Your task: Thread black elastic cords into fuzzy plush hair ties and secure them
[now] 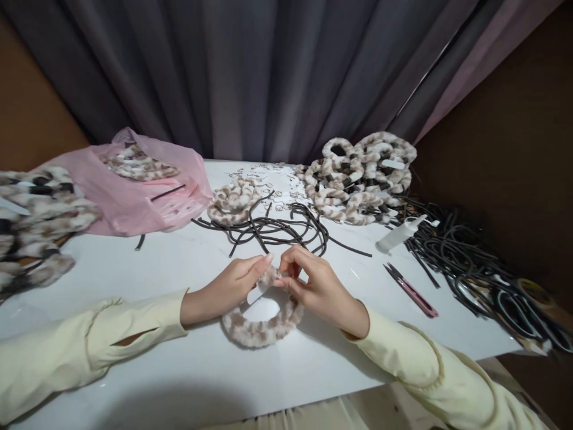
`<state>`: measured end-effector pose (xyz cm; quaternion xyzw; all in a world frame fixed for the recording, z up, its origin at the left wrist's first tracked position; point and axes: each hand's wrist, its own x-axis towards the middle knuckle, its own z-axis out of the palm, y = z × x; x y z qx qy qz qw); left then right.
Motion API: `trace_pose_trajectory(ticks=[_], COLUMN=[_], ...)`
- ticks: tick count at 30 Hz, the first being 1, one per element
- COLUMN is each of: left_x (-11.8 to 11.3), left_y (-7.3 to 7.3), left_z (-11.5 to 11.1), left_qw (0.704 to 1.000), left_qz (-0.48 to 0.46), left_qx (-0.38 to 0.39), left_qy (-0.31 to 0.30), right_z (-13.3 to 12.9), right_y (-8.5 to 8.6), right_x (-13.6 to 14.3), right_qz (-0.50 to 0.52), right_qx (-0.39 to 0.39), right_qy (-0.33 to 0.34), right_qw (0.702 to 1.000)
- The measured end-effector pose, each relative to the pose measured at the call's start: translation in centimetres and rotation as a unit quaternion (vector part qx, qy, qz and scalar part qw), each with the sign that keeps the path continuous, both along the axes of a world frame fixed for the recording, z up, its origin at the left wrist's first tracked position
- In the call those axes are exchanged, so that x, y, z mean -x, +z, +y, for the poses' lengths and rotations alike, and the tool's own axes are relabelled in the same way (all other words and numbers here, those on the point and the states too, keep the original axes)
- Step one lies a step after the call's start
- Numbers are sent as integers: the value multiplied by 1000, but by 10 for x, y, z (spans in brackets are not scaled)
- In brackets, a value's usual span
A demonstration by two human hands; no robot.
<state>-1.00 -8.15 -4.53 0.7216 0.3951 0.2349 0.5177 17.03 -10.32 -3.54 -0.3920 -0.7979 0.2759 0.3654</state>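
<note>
A fluffy white-and-brown fur ring hangs in my hands just over the near part of the table. My left hand grips its top from the left, thumb along the fur. A small white tag sticks out below that thumb. From the right, my right hand pinches at the same top part of the ring with thumb and forefinger. Something small and whitish shows between those fingertips, too small to name. Behind my hands, black cords lie in a loose tangle.
Fur rings are piled at back right. A pink plastic bag and more fur pieces lie left. On the right are a dropper bottle, thread snips and a heap of black cords. Small metal rings lie mid-back.
</note>
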Motion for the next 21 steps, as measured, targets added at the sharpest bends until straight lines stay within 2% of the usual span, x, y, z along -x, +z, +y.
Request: trace_pose_trajectory(ticks=[6,11,13,17,21], left_x=[-2,-5,-6,-8,-10], left_y=[3,8,8,9,10], left_z=[-4,-5,-4,-5,-8], left_qw=[999,997,995,990,977], left_qz=[49,-1,-16,-40,-78], left_qx=[-22,70,85,119,175], left_qy=[-4,20,45,67,90], right_z=[2,2,0,-4,-4], right_y=[-3,-4,-4,-1,1], right_x=[-2,-1,0,0,-1], right_qz=[-15,-30,-75,-167,-187], right_qx=[-59,-157,-234,-382,-436], right_qy=[2,-31,-28,21,38], right_qw=[998,987,969,909,879])
